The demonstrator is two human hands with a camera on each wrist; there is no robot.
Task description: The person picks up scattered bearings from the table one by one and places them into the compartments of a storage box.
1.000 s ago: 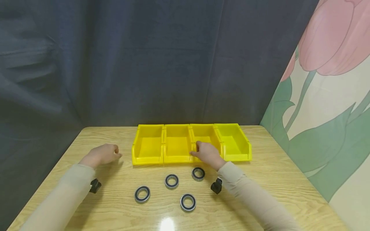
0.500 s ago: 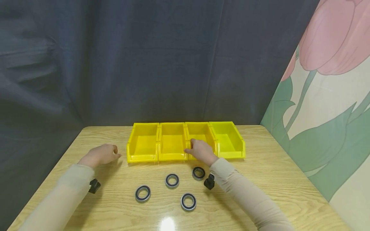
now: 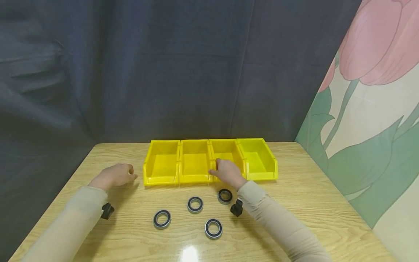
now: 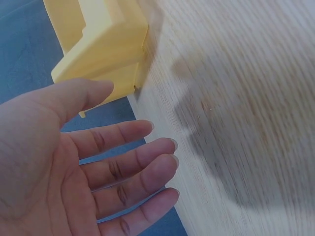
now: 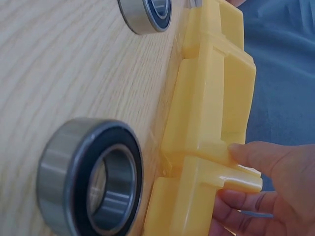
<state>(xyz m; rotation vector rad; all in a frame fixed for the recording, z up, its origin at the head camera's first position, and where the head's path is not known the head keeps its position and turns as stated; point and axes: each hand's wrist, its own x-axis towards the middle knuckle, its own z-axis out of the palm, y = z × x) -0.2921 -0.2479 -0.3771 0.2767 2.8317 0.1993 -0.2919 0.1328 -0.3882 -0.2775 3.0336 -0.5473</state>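
Observation:
Four... several yellow storage bins stand side by side in a row at the back of the table. My right hand grips the adjoining side walls of the two middle bins near their front. In the right wrist view, the thumb of that right hand lies on one side of the walls and the fingers on the other. Left of the row, my left hand hovers over the table with loosely bent fingers and holds nothing. In the left wrist view its palm shows, apart from the end bin.
Several ball bearings lie flat in front of the bins: one at left, one in the middle, one near my right wrist and one closest to me. A dark curtain hangs behind the table; a flowered wall borders the right.
The row of bins has slid a little to the left together with my right hand, mostly in the first half second. The left hand and the bearings have stayed in place.

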